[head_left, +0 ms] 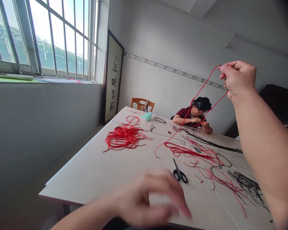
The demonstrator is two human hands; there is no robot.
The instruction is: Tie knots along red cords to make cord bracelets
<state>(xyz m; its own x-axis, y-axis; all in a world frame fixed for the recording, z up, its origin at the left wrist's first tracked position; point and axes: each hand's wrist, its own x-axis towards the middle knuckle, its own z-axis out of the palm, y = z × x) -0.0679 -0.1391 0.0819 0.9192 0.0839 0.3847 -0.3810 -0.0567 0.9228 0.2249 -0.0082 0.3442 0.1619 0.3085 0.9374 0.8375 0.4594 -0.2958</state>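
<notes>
Raised high at the right, my right hand pinches a red cord. One length of the cord slopes down to the table and ends in a loose tail; another length hangs below the fist. My left hand is low over the near table edge, smeared by motion, with thumb and fingers apart and nothing between them. Just beyond it lie black-handled scissors, blades pointing away. A bundle of red cords lies past the scissors, and a heap of red cords is farther left.
A co-worker sits across the white table, both hands at a cord. Black cords lie at the right, with more toward the back. A green plastic bag and a wooden chair are at the far end.
</notes>
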